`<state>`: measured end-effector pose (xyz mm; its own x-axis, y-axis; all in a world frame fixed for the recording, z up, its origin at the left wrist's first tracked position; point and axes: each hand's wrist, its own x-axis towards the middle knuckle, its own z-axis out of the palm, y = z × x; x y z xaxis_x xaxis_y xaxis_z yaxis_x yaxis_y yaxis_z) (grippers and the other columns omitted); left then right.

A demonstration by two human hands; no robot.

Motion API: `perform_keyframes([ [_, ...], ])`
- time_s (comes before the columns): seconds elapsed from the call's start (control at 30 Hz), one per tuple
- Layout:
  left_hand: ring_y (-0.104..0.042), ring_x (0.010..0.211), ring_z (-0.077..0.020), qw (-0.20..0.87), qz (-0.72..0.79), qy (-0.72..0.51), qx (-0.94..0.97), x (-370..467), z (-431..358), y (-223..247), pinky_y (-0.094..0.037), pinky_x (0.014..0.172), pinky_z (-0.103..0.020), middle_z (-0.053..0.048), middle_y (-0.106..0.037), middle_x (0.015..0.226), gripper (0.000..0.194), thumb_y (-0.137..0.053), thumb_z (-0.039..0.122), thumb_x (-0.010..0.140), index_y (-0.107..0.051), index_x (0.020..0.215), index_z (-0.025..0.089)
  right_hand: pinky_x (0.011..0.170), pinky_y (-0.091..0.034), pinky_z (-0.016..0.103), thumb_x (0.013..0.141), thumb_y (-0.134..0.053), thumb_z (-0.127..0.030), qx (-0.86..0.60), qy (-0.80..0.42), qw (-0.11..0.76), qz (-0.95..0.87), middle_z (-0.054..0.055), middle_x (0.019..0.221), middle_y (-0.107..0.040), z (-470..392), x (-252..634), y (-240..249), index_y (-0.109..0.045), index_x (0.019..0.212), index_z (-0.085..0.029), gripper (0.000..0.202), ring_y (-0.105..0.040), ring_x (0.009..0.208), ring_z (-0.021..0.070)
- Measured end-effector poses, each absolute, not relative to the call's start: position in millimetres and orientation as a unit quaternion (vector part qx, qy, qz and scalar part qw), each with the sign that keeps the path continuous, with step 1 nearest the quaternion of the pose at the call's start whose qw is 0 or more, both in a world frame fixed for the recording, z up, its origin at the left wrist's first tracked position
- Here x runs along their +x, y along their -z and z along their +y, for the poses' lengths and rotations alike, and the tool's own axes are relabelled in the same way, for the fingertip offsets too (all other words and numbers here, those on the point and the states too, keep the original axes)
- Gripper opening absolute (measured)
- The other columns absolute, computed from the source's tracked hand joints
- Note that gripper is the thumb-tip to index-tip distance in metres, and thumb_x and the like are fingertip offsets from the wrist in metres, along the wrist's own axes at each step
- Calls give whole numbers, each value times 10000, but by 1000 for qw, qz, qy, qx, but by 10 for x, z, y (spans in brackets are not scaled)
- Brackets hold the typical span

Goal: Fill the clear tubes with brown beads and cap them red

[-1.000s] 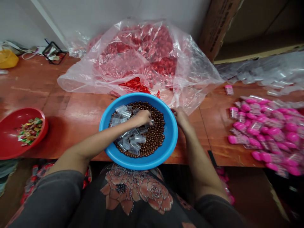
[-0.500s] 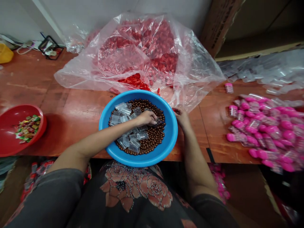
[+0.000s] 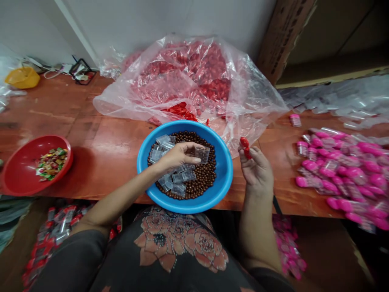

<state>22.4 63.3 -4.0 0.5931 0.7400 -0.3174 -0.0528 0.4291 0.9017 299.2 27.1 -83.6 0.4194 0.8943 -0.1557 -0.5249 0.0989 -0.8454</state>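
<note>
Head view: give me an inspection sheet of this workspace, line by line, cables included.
Surface: reddish-brown table, visible seams.
Job's things: blue basin holding brown beads and clear containers.
Clutter: plastic bag over red pieces; pink-capped containers piled right; red bowl with small wrapped items left.
Hands: left hand holds a clear container; right hand holds a small red piece.
Cables: white cable, far left.
Surroundings: pale wall, cardboard.
</note>
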Motion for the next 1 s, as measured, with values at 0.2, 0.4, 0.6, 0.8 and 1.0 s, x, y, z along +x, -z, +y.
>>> perform_keyframes([
  [0.2,-643,1076,-190,729,374,-268,507,97,449,-9,-496,960,-333,-87,-689,1215,413,-755,184,722,-711,1133,176,1013,-574,428,844,-686,-326,-477,-513,600,-385,39,1191,-721,82,2403,328,-662,1152,-278,313,-713,1067,208],
  [0.4,-638,1140,-198,687,374,-274,560,8,339,-22,-466,1029,-345,-83,-700,1227,369,-718,236,786,-715,1151,186,1128,-479,512,890,-637,-305,-424,-456,566,-540,-4,1484,-523,15,1921,157,-527,1354,-375,482,-579,1297,255],
  [0.6,-657,1102,-199,638,378,-283,608,-65,255,-16,-449,1047,-358,-80,-734,1151,307,-694,269,815,-741,1104,176,1102,-506,488,867,-681,-301,-417,-480,500,-588,1,1443,-567,-29,1849,159,-545,1369,-356,523,-557,1320,244],
  [0.8,-657,1118,-201,617,395,-283,619,-117,213,93,-448,1050,-355,-68,-729,1178,319,-698,268,823,-735,1133,204,1000,-546,433,851,-721,-311,-463,-361,435,-683,16,1146,-692,-19,1920,165,-634,1293,-365,454,-658,1067,201],
  [1.0,-655,1122,-204,590,413,-279,635,-109,158,77,-451,1050,-361,-70,-732,1167,262,-668,228,839,-749,1085,197,1021,-541,420,967,-529,-213,-440,-269,439,-736,22,1279,-623,-121,1831,151,-483,1416,-448,508,-606,1197,192],
])
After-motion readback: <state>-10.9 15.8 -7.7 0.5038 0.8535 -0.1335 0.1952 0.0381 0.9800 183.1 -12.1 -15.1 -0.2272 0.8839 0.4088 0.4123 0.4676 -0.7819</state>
